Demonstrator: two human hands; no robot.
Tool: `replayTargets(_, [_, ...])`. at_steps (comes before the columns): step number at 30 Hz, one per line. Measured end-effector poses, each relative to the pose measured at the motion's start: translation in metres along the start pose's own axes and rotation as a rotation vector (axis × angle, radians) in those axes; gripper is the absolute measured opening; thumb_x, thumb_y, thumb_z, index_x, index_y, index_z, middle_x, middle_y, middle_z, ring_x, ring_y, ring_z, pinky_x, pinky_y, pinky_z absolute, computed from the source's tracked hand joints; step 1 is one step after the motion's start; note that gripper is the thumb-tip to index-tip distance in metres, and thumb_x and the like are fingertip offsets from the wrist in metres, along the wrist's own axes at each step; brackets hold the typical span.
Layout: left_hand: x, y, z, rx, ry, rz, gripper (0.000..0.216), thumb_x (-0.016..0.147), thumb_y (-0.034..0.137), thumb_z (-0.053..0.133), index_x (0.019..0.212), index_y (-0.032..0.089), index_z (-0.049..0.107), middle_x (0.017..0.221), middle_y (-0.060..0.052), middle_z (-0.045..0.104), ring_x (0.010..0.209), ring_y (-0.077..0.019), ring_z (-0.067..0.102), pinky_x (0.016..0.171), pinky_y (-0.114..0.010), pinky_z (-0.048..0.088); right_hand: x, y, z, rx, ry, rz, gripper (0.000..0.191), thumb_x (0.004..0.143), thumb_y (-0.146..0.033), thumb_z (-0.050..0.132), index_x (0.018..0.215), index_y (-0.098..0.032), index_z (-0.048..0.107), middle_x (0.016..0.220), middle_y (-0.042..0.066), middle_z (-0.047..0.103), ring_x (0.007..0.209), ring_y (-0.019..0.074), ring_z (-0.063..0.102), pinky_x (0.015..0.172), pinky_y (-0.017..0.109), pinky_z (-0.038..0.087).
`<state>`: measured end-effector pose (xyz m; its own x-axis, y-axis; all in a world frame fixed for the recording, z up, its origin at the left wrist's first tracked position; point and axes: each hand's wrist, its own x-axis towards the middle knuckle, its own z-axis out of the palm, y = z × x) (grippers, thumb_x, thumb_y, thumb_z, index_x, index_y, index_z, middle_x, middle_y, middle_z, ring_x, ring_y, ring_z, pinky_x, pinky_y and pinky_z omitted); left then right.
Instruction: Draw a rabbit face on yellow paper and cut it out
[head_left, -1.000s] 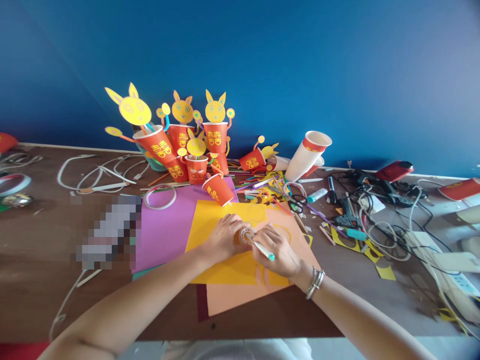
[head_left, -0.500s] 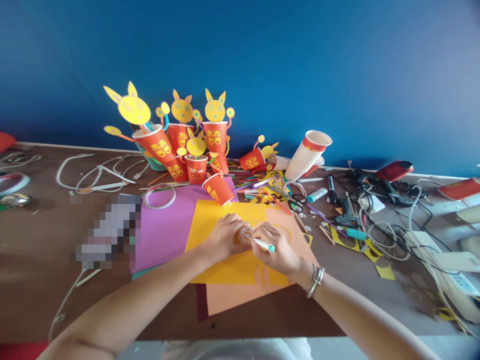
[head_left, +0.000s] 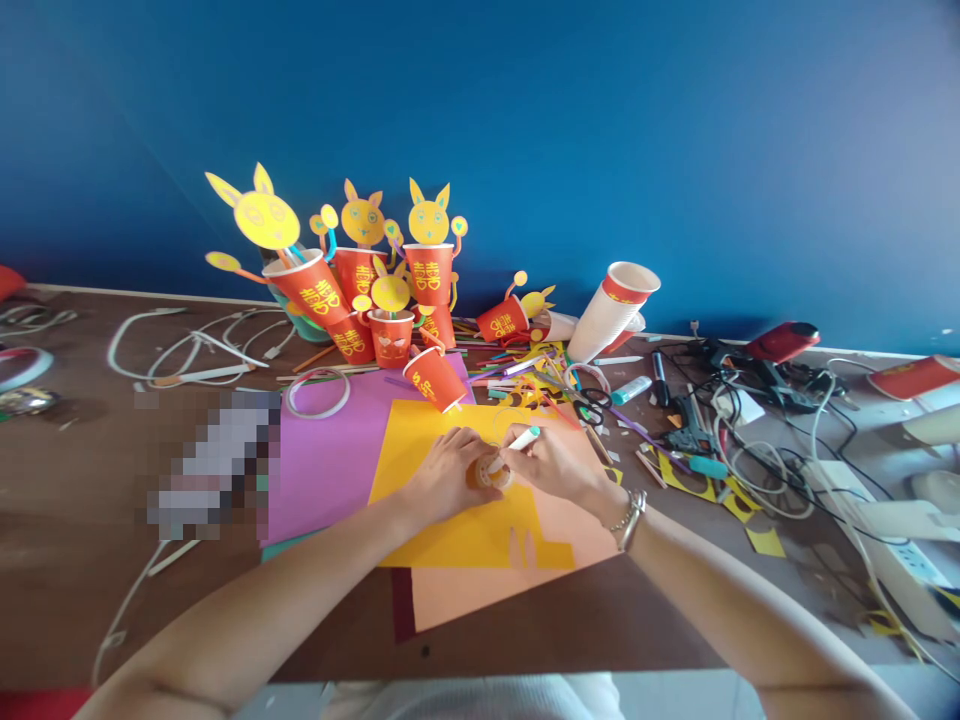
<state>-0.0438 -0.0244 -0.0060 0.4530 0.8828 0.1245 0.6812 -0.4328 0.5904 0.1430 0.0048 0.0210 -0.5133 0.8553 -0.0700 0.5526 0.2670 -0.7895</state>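
My left hand [head_left: 448, 475] is closed around a small roll of tape [head_left: 496, 478], pressing it onto the yellow paper [head_left: 401, 500]. Pinched in my right hand [head_left: 551, 465] is a white marker [head_left: 523, 439] with a teal end. The marker slants down to the roll, and its tip is hidden or too small to make out. Under the yellow sheet lie a peach sheet [head_left: 480, 600] and a purple one [head_left: 315, 470]. Just beyond my left hand, a red paper cup [head_left: 435, 380] lies tilted at the yellow sheet's back edge.
Red cups with yellow animal faces [head_left: 430, 272] stand along the blue wall. Farther right are a tall stack of cups [head_left: 611, 312], black scissors [head_left: 594, 402], yellow scraps [head_left: 686, 480], a glue gun [head_left: 686, 430], tangled cords and a power strip [head_left: 892, 540]. A white tape ring [head_left: 318, 394] rests on the purple sheet.
The marker has swung from pointing down to the right to pointing up to the right. My right hand has shifted slightly upward; my left hand stays on the tape roll.
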Motion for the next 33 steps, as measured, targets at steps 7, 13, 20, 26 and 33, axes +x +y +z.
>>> replayTargets(7, [0.0, -0.003, 0.002, -0.022, 0.014, 0.01, 0.035, 0.065, 0.039, 0.077, 0.092, 0.022, 0.061, 0.094, -0.003, 0.057, 0.089, -0.0211, 0.052, 0.08, -0.035, 0.044, 0.018, -0.015, -0.012, -0.131, -0.158, 0.046, 0.017, 0.073, -0.017, 0.044, 0.059, -0.019, 0.035, 0.052, -0.006, 0.029, 0.048, 0.0077, 0.024, 0.045, 0.024, 0.019])
replayTargets(13, [0.0, -0.003, 0.001, 0.009, 0.006, 0.003, 0.038, 0.065, 0.042, 0.076, 0.091, 0.021, 0.06, 0.094, -0.004, 0.057, 0.089, -0.0219, 0.052, 0.08, -0.035, 0.043, 0.031, -0.026, -0.016, -0.25, -0.271, 0.095, 0.021, 0.07, -0.021, 0.047, 0.055, -0.018, 0.034, 0.053, -0.006, 0.027, 0.051, 0.0076, 0.023, 0.047, 0.025, 0.018])
replayTargets(20, [-0.001, -0.002, -0.002, 0.059, -0.009, -0.005, 0.04, 0.068, 0.053, 0.071, 0.089, 0.021, 0.06, 0.096, -0.005, 0.058, 0.092, -0.0233, 0.052, 0.08, -0.036, 0.041, 0.035, -0.047, -0.021, -0.394, -0.368, 0.09, 0.018, 0.068, -0.023, 0.047, 0.054, -0.018, 0.036, 0.05, -0.006, 0.028, 0.048, 0.0074, 0.022, 0.046, 0.026, 0.017])
replayTargets(26, [-0.001, -0.002, 0.0, 0.076, 0.019, -0.037, 0.04, 0.065, 0.051, 0.073, 0.09, 0.023, 0.06, 0.093, -0.003, 0.057, 0.092, -0.023, 0.052, 0.081, -0.036, 0.04, 0.029, -0.068, -0.02, -0.578, -0.423, 0.095, 0.015, 0.069, -0.027, 0.051, 0.06, -0.015, 0.053, 0.054, 0.001, 0.05, 0.049, 0.0102, 0.039, 0.046, 0.025, 0.022])
replayTargets(33, [-0.002, -0.001, 0.001, 0.122, 0.03, -0.064, 0.026, 0.067, 0.038, 0.07, 0.08, 0.02, 0.056, 0.088, -0.003, 0.053, 0.087, -0.0227, 0.052, 0.075, -0.035, 0.041, 0.022, -0.07, -0.005, -0.79, -0.366, -0.136, 0.022, 0.08, -0.026, 0.048, 0.076, -0.012, 0.064, 0.064, 0.01, 0.062, 0.058, 0.0188, 0.057, 0.049, 0.027, 0.028])
